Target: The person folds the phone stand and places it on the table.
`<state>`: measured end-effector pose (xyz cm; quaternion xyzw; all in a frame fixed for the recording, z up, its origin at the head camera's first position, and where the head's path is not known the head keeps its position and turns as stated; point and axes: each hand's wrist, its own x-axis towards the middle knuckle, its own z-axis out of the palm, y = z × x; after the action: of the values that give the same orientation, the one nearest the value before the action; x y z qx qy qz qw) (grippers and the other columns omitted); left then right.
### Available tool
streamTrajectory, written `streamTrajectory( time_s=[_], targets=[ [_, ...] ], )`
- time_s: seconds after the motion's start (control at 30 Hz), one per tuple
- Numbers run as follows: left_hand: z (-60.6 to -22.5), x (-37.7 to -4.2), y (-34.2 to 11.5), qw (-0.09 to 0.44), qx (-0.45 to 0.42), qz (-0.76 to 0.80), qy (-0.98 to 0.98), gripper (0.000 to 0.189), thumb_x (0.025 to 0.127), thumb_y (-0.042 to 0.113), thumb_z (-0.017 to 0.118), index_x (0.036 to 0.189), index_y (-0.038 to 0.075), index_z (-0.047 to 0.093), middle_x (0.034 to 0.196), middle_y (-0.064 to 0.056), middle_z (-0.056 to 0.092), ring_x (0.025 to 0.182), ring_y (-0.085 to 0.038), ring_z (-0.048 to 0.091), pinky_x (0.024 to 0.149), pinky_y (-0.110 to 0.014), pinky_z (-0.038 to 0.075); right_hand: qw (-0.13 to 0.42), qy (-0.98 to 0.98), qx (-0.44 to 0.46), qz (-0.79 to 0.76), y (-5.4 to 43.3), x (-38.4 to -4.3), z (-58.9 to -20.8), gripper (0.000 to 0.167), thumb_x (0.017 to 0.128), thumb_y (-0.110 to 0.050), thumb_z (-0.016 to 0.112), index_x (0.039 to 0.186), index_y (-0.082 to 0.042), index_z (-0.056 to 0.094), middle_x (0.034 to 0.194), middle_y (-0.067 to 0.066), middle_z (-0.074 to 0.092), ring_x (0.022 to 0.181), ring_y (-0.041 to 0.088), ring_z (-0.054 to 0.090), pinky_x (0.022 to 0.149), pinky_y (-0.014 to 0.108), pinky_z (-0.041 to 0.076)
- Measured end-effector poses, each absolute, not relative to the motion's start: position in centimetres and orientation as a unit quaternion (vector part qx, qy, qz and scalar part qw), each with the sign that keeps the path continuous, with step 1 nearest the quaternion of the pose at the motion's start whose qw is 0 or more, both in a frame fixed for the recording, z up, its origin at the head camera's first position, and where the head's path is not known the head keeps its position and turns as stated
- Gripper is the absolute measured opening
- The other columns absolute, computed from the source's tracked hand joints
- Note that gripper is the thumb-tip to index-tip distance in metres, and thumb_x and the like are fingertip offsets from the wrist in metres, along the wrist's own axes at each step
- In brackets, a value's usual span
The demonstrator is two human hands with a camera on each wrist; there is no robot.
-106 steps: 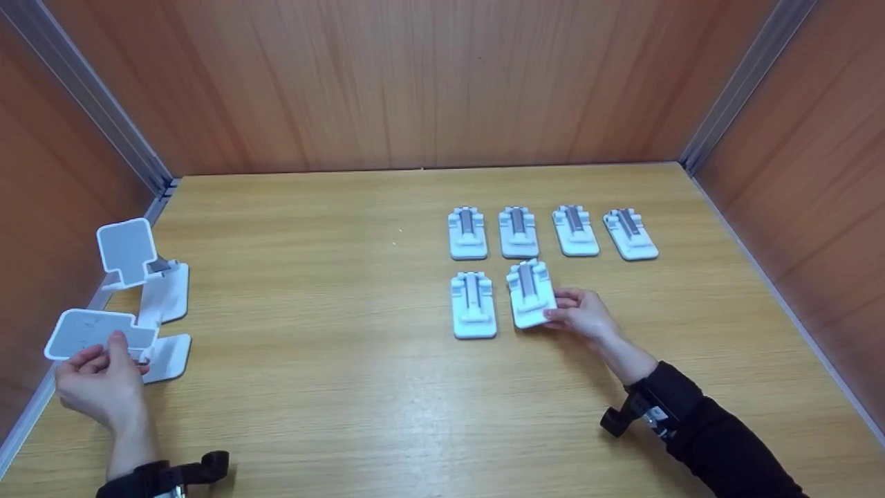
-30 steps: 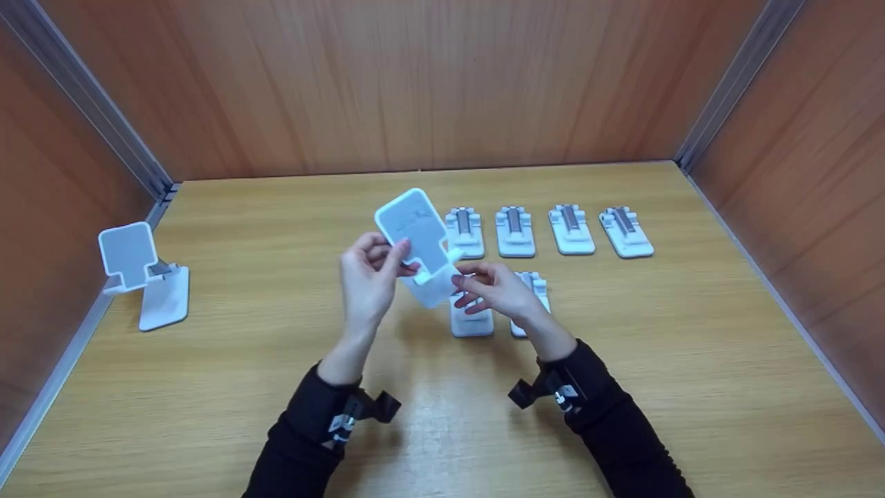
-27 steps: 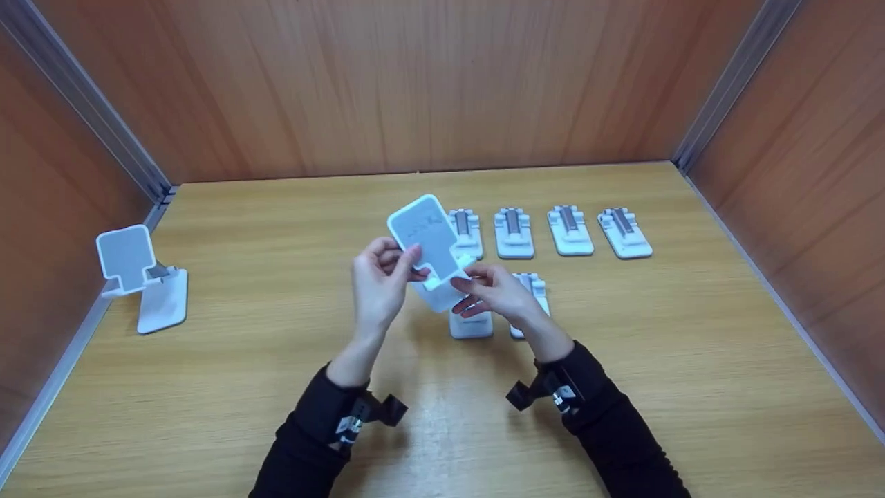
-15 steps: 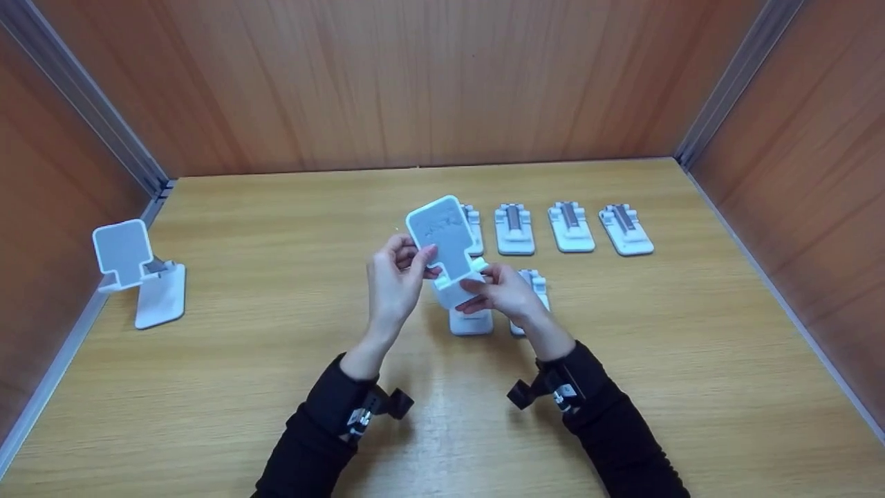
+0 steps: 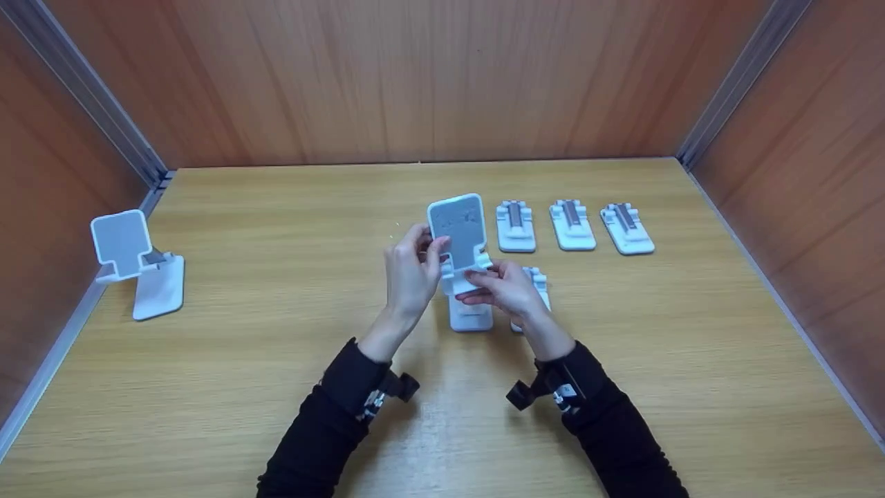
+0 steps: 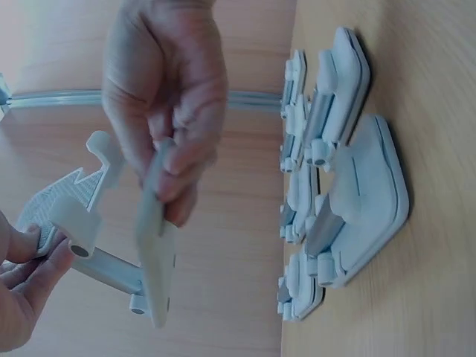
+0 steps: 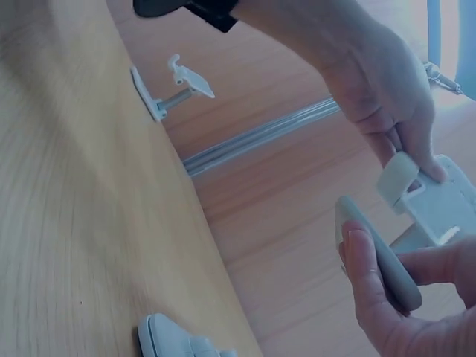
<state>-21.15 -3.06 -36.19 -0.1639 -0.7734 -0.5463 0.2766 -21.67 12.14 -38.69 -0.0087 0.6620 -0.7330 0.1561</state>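
A white phone stand (image 5: 458, 232) with a grey pad is held partly unfolded above the table, between both hands. My left hand (image 5: 409, 273) pinches the left edge of its upper plate (image 7: 446, 204). My right hand (image 5: 510, 289) grips the base plate (image 6: 152, 253) between thumb and fingers. The metal arm (image 6: 111, 269) joining the two plates shows in the left wrist view. Right under the held stand lies a folded phone stand (image 5: 471, 317). Another folded stand (image 5: 538, 280) is partly covered by my right hand.
A back row of folded stands includes three in plain sight, a left one (image 5: 516, 228), a middle one (image 5: 572, 227) and a right one (image 5: 627, 229). An unfolded stand (image 5: 159, 287) is at the table's left edge. Wooden walls (image 5: 429, 83) enclose the table (image 5: 263, 387).
My left hand has brought an unfolded stand from the left side to the middle. My right hand let go of a folded stand and took the base. Lately the stand shifted right and turned straighter.
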Motion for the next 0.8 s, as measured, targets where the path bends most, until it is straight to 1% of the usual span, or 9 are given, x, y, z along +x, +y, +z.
streamTrajectory(
  time_s=[0.1,0.2,0.27,0.5,0.7,0.8],
  targets=[
    [-36.5,-21.8,-3.1,0.308,-0.173,-0.508,-0.785,0.012,0.085,0.005,0.058,0.089,-0.006,0.059,0.078,-0.015,0.065,0.066,-0.018,0.063,0.058,-0.022,0.051,0.169,0.641,-0.014,-0.749,12.1,-21.5,-38.5,0.033,0.089,-0.001,0.048,0.117,0.016,0.043,0.090,0.021,0.062,0.069,0.022,0.064,0.068,0.030,0.053],
    [-37.0,-22.5,-3.3,0.329,-0.181,-0.484,-0.791,0.012,0.085,0.005,0.057,0.090,-0.006,0.059,0.079,-0.014,0.065,0.068,-0.019,0.062,0.059,-0.023,0.051,0.183,0.628,-0.004,-0.756,12.0,-21.4,-38.3,0.031,0.090,-0.003,0.049,0.115,0.015,0.045,0.081,0.016,0.064,0.068,0.020,0.064,0.067,0.028,0.053],
    [-37.3,-22.9,-3.4,0.347,-0.191,-0.467,-0.791,0.012,0.085,0.005,0.057,0.090,-0.006,0.059,0.079,-0.014,0.065,0.068,-0.020,0.062,0.059,-0.024,0.050,0.188,0.621,0.001,-0.761,12.0,-21.4,-38.2,0.030,0.090,-0.003,0.048,0.113,0.015,0.046,0.079,0.014,0.065,0.067,0.019,0.064,0.066,0.027,0.053],
    [-38.0,-24.4,-3.8,0.414,-0.241,-0.396,-0.783,0.011,0.084,0.003,0.057,0.089,-0.007,0.058,0.078,-0.015,0.063,0.069,-0.023,0.062,0.058,-0.027,0.051,0.193,0.591,0.001,-0.783,11.9,-21.1,-38.1,0.029,0.090,-0.003,0.048,0.111,0.016,0.045,0.076,0.013,0.064,0.066,0.019,0.064,0.066,0.027,0.053],
    [-38.3,-25.1,-4.1,0.474,-0.268,-0.317,-0.777,0.009,0.083,0.001,0.059,0.088,-0.006,0.056,0.072,-0.014,0.060,0.061,-0.024,0.058,0.051,-0.029,0.049,0.196,0.578,0.006,-0.792,11.8,-20.9,-37.8,0.029,0.090,-0.003,0.047,0.112,0.016,0.044,0.075,0.013,0.064,0.066,0.017,0.064,0.065,0.026,0.053],
    [-38.2,-25.3,-4.1,0.485,-0.275,-0.296,-0.775,0.009,0.082,0.000,0.059,0.088,-0.006,0.055,0.071,-0.014,0.059,0.059,-0.024,0.057,0.050,-0.029,0.049,0.195,0.575,0.009,-0.794,11.9,-20.9,-37.7,0.029,0.090,-0.003,0.047,0.113,0.015,0.044,0.075,0.013,0.064,0.066,0.017,0.064,0.065,0.026,0.053]
  ],
)
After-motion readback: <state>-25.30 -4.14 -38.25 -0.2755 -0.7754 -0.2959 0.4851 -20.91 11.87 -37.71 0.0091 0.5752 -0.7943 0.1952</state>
